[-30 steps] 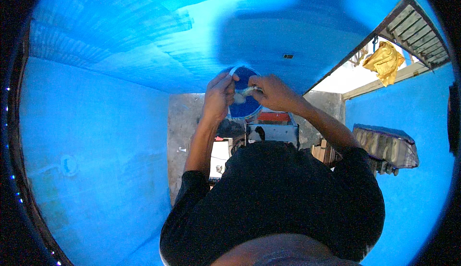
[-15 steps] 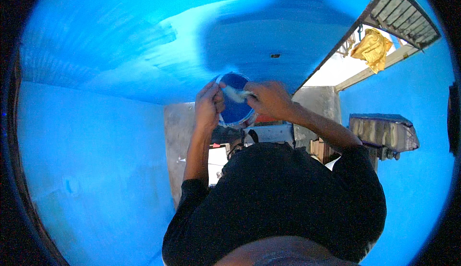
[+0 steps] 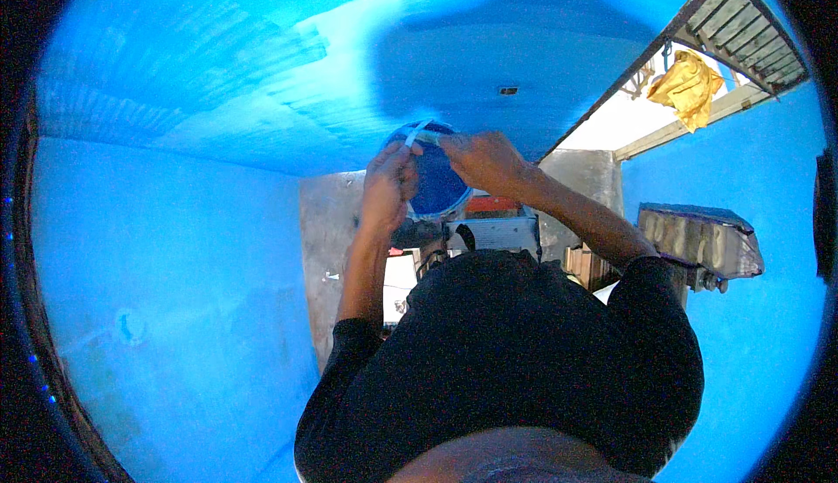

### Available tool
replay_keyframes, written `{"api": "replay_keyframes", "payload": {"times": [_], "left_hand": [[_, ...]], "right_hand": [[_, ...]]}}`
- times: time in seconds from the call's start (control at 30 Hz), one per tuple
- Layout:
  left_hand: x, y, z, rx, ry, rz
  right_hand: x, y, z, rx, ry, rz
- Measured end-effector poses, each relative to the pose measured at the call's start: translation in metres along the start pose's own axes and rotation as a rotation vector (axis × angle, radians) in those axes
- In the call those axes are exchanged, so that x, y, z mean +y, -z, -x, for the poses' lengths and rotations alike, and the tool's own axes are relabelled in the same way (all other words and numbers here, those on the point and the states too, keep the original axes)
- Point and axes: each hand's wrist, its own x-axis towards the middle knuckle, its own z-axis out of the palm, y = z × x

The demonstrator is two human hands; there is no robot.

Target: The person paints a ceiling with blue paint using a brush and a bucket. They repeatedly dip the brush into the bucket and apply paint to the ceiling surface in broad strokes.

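Note:
A round bucket (image 3: 439, 188) with dark blue paint inside is in front of me, close to the blue wall. My left hand (image 3: 390, 188) is closed at its left rim, gripping the bucket by a pale strip (image 3: 417, 132) that looks like its handle. Over the far side of the opening, my right hand (image 3: 489, 163) is closed round a paintbrush (image 3: 429, 137). Only the brush's pale end shows, close to the strip; the fingers hide the rest. Whether the bristles touch the rim I cannot tell.
The blue wall (image 3: 218, 73) ahead has lighter, streaky patches and a small socket box (image 3: 508, 91). At the right, a yellow cloth (image 3: 687, 90) hangs in a window opening below a slatted shutter (image 3: 746, 34). A loaded shelf (image 3: 698, 239) juts from the right wall. Furniture stands below the bucket.
My right hand has moved the brush from over the middle of the bucket up to its far rim. The pale strip now leans further right. My left hand stays closed at the rim.

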Motion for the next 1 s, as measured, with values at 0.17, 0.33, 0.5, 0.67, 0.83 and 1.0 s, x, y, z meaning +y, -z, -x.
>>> {"api": "replay_keyframes", "payload": {"times": [0.17,0.33,0.5,0.67,0.83,1.0], "left_hand": [[-0.004,0.010,-0.006,-0.014,0.008,-0.027],[-0.003,0.011,-0.020,-0.047,-0.220,-0.166],[0.009,-0.002,-0.017,-0.017,-0.067,-0.018],[0.003,0.001,-0.018,-0.047,-0.112,-0.044],[0.005,0.007,-0.009,0.023,-0.077,-0.092],[-0.008,0.020,-0.009,-0.009,-0.054,-0.052]], "right_hand": [[0.004,-0.018,0.013,-0.091,-0.110,0.177],[-0.018,0.024,0.015,-0.012,-0.276,-0.004],[-0.014,0.022,0.005,-0.110,-0.265,-0.317],[0.000,-0.013,-0.009,-0.275,-0.208,-0.682],[-0.013,0.003,-0.013,-0.247,-0.096,-0.422],[-0.021,-0.009,-0.006,0.007,-0.098,-0.096]]}}
